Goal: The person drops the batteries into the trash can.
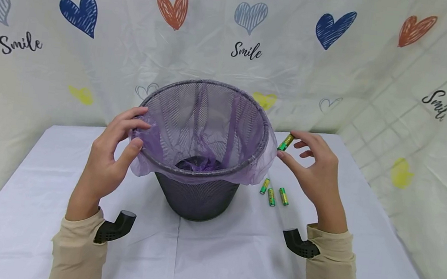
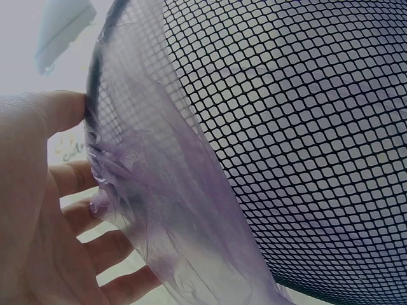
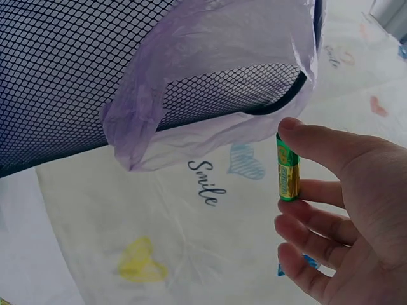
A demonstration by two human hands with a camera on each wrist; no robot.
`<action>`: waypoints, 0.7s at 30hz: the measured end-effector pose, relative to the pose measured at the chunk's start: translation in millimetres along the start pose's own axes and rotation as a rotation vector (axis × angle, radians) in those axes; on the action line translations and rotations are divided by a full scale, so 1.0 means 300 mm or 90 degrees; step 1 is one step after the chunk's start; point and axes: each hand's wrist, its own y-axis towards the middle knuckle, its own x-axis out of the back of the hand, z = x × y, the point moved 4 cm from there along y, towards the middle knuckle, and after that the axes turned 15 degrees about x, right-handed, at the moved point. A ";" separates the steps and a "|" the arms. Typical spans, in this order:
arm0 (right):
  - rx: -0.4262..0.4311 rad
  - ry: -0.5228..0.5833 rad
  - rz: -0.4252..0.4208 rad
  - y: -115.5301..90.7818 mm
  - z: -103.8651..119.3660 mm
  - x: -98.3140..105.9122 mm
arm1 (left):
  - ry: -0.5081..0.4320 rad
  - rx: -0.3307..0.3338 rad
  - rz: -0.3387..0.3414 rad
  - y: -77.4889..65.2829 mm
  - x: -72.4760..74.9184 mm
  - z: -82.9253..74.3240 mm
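A black mesh wastebasket stands upright on the table, a thin purple plastic bag lining it and folded out over its rim. My left hand rests against the left side of the rim. In the left wrist view the thumb touches the rim, while the other fingers lie along the outside of the bag. Right of the rim, my right hand pinches a green and yellow battery by its ends between thumb and forefinger. Three similar batteries lie on the table below that hand.
A white cloth covers the table. Behind and at the sides hangs a pale curtain printed with hearts and the word Smile. Each beige sleeve carries a black wrist mount.
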 end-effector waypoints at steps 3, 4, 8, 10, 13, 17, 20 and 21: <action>0.001 -0.001 -0.001 0.007 0.011 0.004 | 0.000 -0.002 0.000 0.000 0.001 -0.002; 0.001 -0.002 -0.001 0.009 0.015 0.006 | 0.000 -0.002 0.000 0.000 0.001 -0.002; 0.006 0.000 -0.005 0.018 0.029 0.012 | 0.005 0.002 0.002 -0.002 0.001 -0.003; 0.007 0.002 -0.008 0.022 0.035 0.014 | 0.007 0.004 0.002 -0.003 0.000 -0.003; 0.010 0.006 -0.013 0.029 0.044 0.016 | 0.006 0.004 0.003 -0.004 -0.001 -0.003; 0.018 0.014 -0.023 0.042 0.057 0.018 | 0.008 0.004 0.002 -0.003 0.000 -0.003; 0.023 0.021 -0.030 0.052 0.076 0.023 | 0.010 0.004 0.002 -0.002 0.001 -0.003; 0.024 0.022 -0.031 0.057 0.087 0.026 | 0.009 0.004 0.002 -0.002 0.000 -0.003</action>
